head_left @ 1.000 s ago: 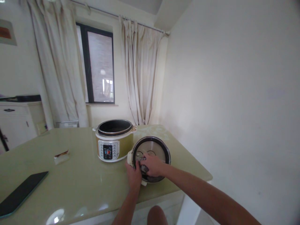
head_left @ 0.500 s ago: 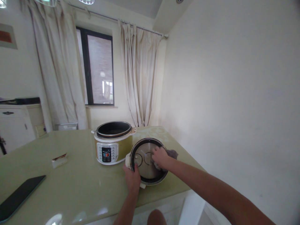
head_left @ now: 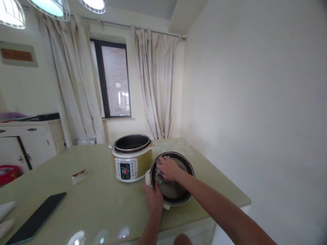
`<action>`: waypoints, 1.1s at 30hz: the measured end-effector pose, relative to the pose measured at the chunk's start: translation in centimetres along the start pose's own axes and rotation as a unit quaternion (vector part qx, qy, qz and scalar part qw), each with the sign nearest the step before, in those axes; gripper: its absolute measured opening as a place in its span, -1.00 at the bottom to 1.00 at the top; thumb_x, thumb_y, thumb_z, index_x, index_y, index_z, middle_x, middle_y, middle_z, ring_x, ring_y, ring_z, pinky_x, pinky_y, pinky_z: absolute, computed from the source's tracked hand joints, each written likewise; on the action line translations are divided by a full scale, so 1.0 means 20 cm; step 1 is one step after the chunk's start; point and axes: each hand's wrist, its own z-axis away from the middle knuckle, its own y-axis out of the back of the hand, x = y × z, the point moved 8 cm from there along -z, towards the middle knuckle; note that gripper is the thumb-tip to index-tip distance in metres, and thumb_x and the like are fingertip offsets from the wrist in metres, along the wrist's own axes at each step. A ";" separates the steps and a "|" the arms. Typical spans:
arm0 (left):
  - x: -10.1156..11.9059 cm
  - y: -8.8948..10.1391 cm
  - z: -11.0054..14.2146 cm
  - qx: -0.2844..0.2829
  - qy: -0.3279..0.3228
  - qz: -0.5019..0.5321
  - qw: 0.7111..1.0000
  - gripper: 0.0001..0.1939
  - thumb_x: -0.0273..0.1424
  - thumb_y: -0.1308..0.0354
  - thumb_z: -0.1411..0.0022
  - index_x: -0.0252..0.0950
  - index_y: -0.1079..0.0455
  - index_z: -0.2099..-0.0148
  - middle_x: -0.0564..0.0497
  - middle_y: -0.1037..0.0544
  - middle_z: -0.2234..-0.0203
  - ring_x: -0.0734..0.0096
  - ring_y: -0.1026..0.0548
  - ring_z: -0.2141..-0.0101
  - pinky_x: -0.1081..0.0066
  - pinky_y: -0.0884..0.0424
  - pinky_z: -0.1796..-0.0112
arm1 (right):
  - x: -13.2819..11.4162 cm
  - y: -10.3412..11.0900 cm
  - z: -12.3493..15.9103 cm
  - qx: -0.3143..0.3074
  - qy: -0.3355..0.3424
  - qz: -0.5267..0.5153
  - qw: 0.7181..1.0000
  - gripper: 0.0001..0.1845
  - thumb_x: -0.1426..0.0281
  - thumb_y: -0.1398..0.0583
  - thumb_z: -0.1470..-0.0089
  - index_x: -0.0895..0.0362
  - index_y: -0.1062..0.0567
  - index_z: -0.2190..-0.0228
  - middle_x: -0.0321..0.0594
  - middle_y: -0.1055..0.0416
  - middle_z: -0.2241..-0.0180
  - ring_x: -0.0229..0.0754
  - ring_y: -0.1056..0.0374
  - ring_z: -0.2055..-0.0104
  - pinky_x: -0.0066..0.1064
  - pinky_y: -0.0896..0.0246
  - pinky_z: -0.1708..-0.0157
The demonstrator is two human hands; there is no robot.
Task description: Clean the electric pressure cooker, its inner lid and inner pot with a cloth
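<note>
My left hand (head_left: 154, 199) grips the near-left edge of a pressure cooker lid (head_left: 176, 191), its thumb over the dark rim. The lid is turned with its metal inner side toward me, a white handle at its left. My right hand (head_left: 168, 168) is closed on a grey cloth (head_left: 159, 169) and presses it against the upper left of the lid's inside. Just left of the lid stands the electric pressure cooker (head_left: 139, 166), open at the top, with a dark inner pot (head_left: 132, 142) and a front control panel.
The glossy green table (head_left: 102, 204) carries a dark flat slab (head_left: 37, 217) at left and a small white and brown item (head_left: 79, 176). White objects (head_left: 7, 217) lie at the left edge. A wall (head_left: 255, 119) rises on the right.
My right hand has moved the cloth from the right side of the lid to its upper left. My left hand keeps its hold. The view has shifted left and up.
</note>
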 end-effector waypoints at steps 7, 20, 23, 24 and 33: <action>0.07 0.01 0.01 -0.003 -0.020 0.005 1.000 -0.50 -0.16 -0.05 -0.39 -0.31 -0.22 -0.26 -0.31 -0.55 -0.08 0.03 -0.57 -0.08 0.14 -0.50 -0.03 | 0.26 0.07 0.15 -0.041 -0.138 0.071 0.987 -0.53 0.39 -0.35 -0.02 0.18 -0.58 -0.01 0.21 -0.30 -0.22 0.25 -0.29 -0.19 0.03 -0.35 -0.06; 0.14 0.04 0.03 0.007 -0.049 0.012 0.999 -0.45 -0.17 -0.04 -0.42 -0.29 -0.17 -0.34 -0.30 -0.48 -0.14 0.00 -0.49 -0.16 0.07 -0.43 -0.14 | -0.06 -0.12 0.40 -0.136 -0.032 -0.141 0.980 -0.55 0.22 -0.33 0.03 0.03 -0.61 0.07 -0.10 -0.43 -0.01 -0.04 -0.49 0.12 -0.25 -0.41 0.10; 0.15 0.05 0.03 0.014 -0.057 0.019 0.998 -0.44 -0.16 -0.01 -0.42 -0.28 -0.16 -0.35 -0.29 -0.46 -0.15 0.00 -0.47 -0.18 0.05 -0.41 -0.16 | -0.07 -0.14 0.41 -0.077 -0.072 -0.174 0.979 -0.53 0.19 -0.32 0.00 0.04 -0.56 0.04 -0.09 -0.35 -0.05 -0.04 -0.46 0.08 -0.24 -0.40 0.05; 0.15 0.05 0.03 0.016 -0.055 0.020 0.998 -0.44 -0.16 0.00 -0.43 -0.30 -0.15 -0.36 -0.31 -0.46 -0.15 -0.02 -0.47 -0.17 0.04 -0.41 -0.15 | -0.07 -0.14 0.41 -0.076 -0.074 -0.172 0.979 -0.53 0.19 -0.32 0.00 0.04 -0.56 0.03 -0.09 -0.34 -0.06 -0.03 -0.46 0.06 -0.23 -0.39 0.04; 0.09 0.05 0.02 0.019 -0.019 0.014 1.000 -0.46 -0.18 -0.02 -0.40 -0.33 -0.17 -0.31 -0.37 -0.49 -0.12 -0.06 -0.52 -0.11 0.03 -0.47 -0.07 | 0.13 -0.05 0.38 -0.166 -0.072 0.038 0.983 -0.59 0.38 -0.39 0.09 0.14 -0.64 0.11 0.10 -0.38 -0.10 0.23 -0.38 -0.09 -0.06 -0.45 0.07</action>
